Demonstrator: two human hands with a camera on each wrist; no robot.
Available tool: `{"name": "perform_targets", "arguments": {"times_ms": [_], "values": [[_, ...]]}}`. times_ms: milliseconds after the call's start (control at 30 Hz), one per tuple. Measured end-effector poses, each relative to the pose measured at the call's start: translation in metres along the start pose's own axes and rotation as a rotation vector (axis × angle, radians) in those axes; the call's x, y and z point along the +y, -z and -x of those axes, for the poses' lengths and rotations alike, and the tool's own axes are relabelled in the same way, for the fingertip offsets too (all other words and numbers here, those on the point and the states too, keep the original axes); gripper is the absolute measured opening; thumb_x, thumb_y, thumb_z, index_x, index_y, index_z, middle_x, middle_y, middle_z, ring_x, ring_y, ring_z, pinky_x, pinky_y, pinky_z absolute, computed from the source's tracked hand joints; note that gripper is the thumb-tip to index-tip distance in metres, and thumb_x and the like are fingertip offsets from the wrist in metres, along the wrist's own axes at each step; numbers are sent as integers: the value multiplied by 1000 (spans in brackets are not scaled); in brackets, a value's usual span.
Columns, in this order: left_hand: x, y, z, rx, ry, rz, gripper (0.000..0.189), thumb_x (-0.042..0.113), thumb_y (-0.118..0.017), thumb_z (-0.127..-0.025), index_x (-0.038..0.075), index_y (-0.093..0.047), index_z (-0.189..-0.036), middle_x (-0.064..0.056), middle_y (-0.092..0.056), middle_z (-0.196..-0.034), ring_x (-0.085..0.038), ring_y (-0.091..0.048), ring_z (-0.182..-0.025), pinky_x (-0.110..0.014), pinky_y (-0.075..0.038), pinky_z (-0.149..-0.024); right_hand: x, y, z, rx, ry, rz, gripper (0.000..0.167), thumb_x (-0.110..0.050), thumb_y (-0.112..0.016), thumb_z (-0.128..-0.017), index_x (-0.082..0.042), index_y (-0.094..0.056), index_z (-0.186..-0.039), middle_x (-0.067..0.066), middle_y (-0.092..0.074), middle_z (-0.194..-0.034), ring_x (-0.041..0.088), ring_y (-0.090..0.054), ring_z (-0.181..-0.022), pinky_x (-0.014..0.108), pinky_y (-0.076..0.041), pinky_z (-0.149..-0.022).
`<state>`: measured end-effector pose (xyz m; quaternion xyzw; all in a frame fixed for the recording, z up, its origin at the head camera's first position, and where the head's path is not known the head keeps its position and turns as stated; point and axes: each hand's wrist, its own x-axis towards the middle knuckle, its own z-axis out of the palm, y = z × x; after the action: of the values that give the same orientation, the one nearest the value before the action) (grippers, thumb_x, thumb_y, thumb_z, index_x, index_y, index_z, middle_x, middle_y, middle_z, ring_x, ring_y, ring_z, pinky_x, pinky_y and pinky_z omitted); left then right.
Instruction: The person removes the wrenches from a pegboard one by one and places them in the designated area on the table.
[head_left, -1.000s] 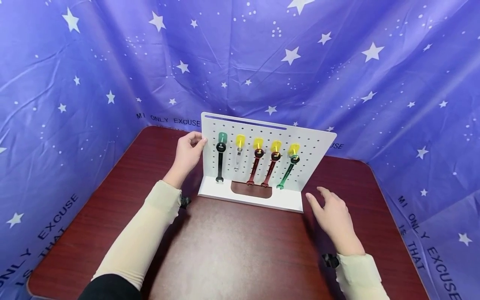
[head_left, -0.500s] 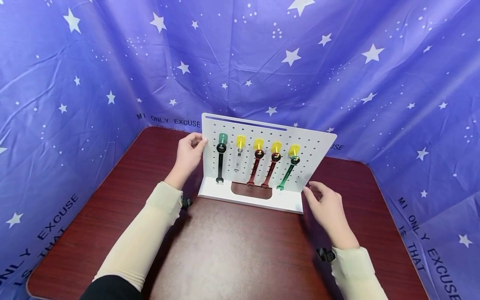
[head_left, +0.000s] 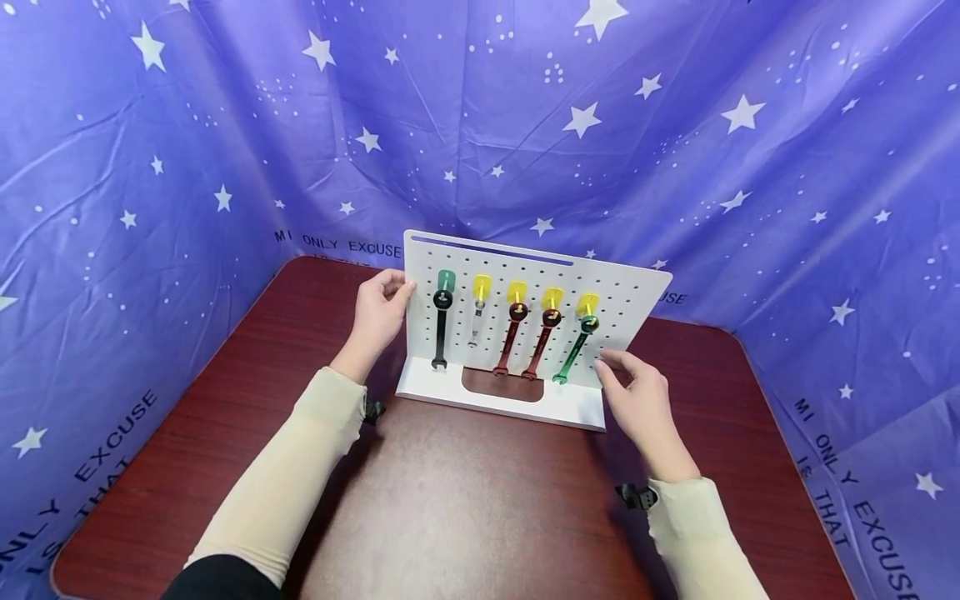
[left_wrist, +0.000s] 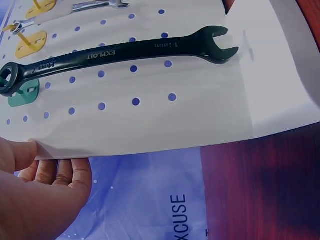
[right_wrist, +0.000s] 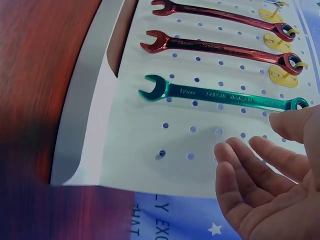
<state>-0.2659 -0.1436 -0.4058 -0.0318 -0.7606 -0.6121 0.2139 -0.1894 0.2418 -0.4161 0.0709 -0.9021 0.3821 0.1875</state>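
A white pegboard stand (head_left: 626,287) stands upright on the table. My left hand (head_left: 377,312) pinches its left edge, thumb in front and fingers behind, as the left wrist view shows. Nearest to that hand hangs a black combination wrench (left_wrist: 135,54) on a green hook (head_left: 446,279). My right hand (head_left: 641,400) holds nothing; its fingers are loosely bent before the board's right side. Its thumb lies close to the ring end of a green wrench (right_wrist: 225,96), covering part of it in the right wrist view. Two red wrenches (head_left: 512,340) and a small silver wrench (head_left: 476,327) hang between.
Yellow hooks (head_left: 552,297) bear the wrenches right of the black one. The stand's base (head_left: 435,385) has a rounded cutout. Around it lies the dark red wooden table (head_left: 465,500), with a starry blue curtain (head_left: 480,117) behind and at both sides.
My right hand has moved left from beside the stand to the front of its right side, near the green wrench. My left hand has kept its hold on the left edge.
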Motion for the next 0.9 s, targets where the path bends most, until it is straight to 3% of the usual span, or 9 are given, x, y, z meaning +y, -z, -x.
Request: {"name": "perform_targets", "arguments": {"times_ms": [167,500,800,900], "values": [[-2,1,1,6,-3,-3,12,2,-65,-98,-8,-69,-103,-21,-71,-93,-20,-62,-77,-23,-49,-67,-2,-5,-6,-29,-21,-80,25,-15,-71,-98,1,-73,-117,11,-74,-103,17,-66,-84,16,-47,-69],[-1,0,1,2,11,4,11,1,-65,-98,-9,-69,-103,-22,-71,-95,-26,-65,-81,-23,-51,-67,-4,-13,-16,-65,-56,-235,26,-13,-70,-99,3,-72,-118,15,-72,-110,15,-65,-92,16,-48,-76],[0,-1,1,5,-12,7,11,0,-65,-98,-10,-68,-103,-23,-71,-93,-27,-65,-80,-22,-50,-66,-38,-7,-16,-81,-60,-300,25,0,-63,-99,18,-64,-117,31,-67,-110,19,-66,-92,13,-49,-78],[0,-1,1,5,-14,12,11,0,-65,-98,-9,-68,-103,-23,-71,-93,-27,-65,-79,-23,-50,-66,-33,-11,-18,-81,-72,-319,25,0,-64,-99,18,-65,-116,31,-67,-109,16,-66,-90,14,-50,-76]]}}
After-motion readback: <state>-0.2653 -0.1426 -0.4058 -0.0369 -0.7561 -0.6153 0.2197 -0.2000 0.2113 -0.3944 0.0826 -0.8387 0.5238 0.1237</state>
